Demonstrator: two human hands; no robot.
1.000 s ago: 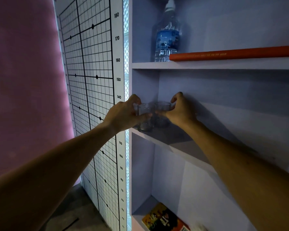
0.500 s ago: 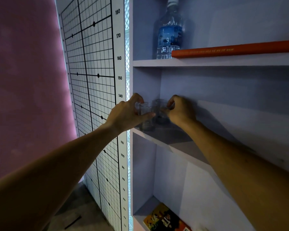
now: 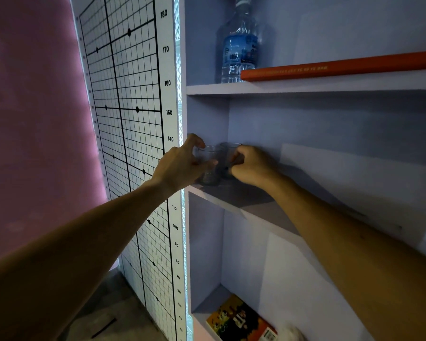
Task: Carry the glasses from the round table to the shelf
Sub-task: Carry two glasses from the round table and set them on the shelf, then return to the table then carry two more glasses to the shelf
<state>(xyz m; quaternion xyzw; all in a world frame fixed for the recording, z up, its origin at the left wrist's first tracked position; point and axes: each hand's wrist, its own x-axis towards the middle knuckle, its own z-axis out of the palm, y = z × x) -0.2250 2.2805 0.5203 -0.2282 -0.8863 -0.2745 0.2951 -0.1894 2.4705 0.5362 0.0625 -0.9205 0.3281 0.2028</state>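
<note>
My left hand [image 3: 180, 166] curls around one glass [image 3: 210, 166], my right hand [image 3: 250, 166] grips the second glass [image 3: 228, 156] just beside it. Both glasses stand at the left end of the shelf [image 3: 253, 203] board under my hands. Above them sit a water bottle [image 3: 239, 50] and an orange tube [image 3: 342, 67].

Looks like a staged test/recording room, not a lived-in home: grid measuring chart [image 3: 123, 134] w/ cm scale beside a plain shelf unit [image 3: 305, 87], pink wall [image 3: 35, 119].
</note>
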